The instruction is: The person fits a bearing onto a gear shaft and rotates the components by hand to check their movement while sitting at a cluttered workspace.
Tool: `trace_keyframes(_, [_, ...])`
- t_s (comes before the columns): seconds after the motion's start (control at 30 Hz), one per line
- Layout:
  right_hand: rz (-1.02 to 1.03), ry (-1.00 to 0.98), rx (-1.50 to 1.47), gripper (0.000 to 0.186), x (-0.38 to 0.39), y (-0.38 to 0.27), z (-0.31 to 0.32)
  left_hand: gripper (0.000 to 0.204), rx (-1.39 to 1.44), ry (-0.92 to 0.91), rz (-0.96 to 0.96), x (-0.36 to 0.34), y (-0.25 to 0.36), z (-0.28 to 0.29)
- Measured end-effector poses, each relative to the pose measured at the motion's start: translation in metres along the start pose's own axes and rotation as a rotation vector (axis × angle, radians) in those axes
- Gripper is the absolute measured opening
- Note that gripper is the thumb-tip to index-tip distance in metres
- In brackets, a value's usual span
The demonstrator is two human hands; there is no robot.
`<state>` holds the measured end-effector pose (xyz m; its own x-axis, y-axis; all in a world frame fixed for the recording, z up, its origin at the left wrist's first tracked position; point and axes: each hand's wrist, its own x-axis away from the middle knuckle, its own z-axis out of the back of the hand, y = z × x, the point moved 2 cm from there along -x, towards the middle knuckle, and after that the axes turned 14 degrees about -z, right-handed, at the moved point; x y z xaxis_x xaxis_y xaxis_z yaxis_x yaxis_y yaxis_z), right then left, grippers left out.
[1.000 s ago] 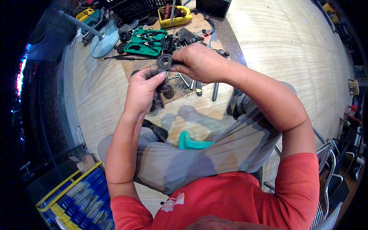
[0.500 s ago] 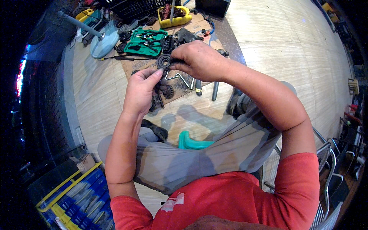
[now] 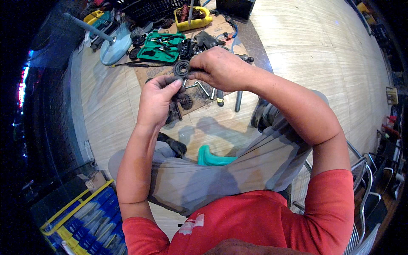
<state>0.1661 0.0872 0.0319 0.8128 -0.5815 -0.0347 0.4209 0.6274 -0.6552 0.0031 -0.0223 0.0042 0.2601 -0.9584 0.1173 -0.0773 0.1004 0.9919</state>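
Note:
A dark ring-shaped part (image 3: 182, 68), round with raised rings about a central hole, is held up between my hands over the cardboard. My left hand (image 3: 158, 95) pinches its lower edge, thumb on top. From the right, my right hand (image 3: 219, 68) grips its side with thumb and bent fingers. Just below lie a bent metal wrench (image 3: 199, 87) and a dark toothed gear (image 3: 186, 102), partly behind my left hand. Past my hands, an open green tool case (image 3: 160, 47) holds several black-handled tools.
A yellow cut-open jug (image 3: 193, 21) with dark reddish contents stands at the back, near a black crate (image 3: 146, 10). Left stands a pale round base (image 3: 115, 44) with a pole. A hammer-like tool (image 3: 239, 101) lies right. A green curved object (image 3: 212, 157) is between my legs.
My left thumb and fingers have shifted slightly at the lower edge of the ring-shaped part. My right hand has dipped a little; both hands keep their hold.

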Motion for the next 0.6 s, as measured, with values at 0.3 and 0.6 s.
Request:
trace_keyframes(0.3, [-0.017,0.073,0.048,0.021,0.0001,0.0016,-0.0003,0.021,0.148,-0.005,0.053,-0.0005,-0.0006,-0.0043])
trace_keyframes(0.6, [0.000,0.060,0.012,0.022,-0.0008,0.0037,-0.0033,0.018,0.136,0.007,0.036,-0.0004,-0.0007,0.0002])
